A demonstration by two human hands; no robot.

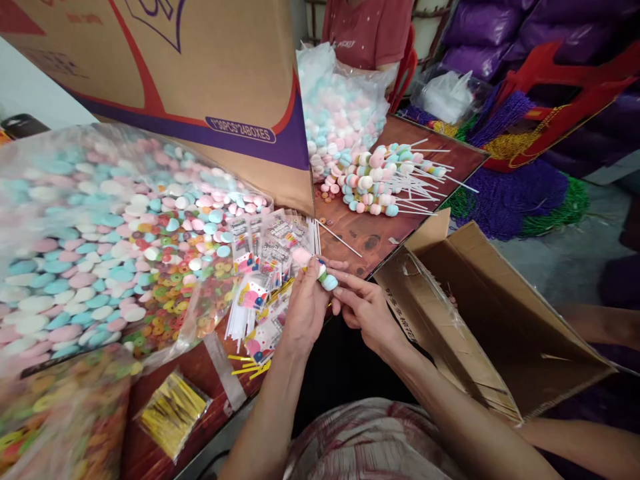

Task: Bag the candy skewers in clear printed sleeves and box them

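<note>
Over the table's front edge, my left hand [306, 307] is closed around a marshmallow skewer [328, 281]. Pink, white, green and pale blue pieces show on it, with the pink one at the far end and the blue one nearest my right hand. My right hand [369, 310] has its fingertips pressed together at the blue end of the skewer. The stick itself is hidden by my hands. Just left of my left hand lie small printed plastic bags [255, 293], white sticks [240, 320] and yellow twist ties [250, 367].
Loose marshmallows [75, 287] and gummy rings [165, 300] spread across the left. A large carton [200, 80] stands behind. Finished skewers [375, 177] are piled at the back right near a marshmallow bag [340, 100]. An open cardboard box [480, 320] stands right, with another person's arm [595, 327] beside it.
</note>
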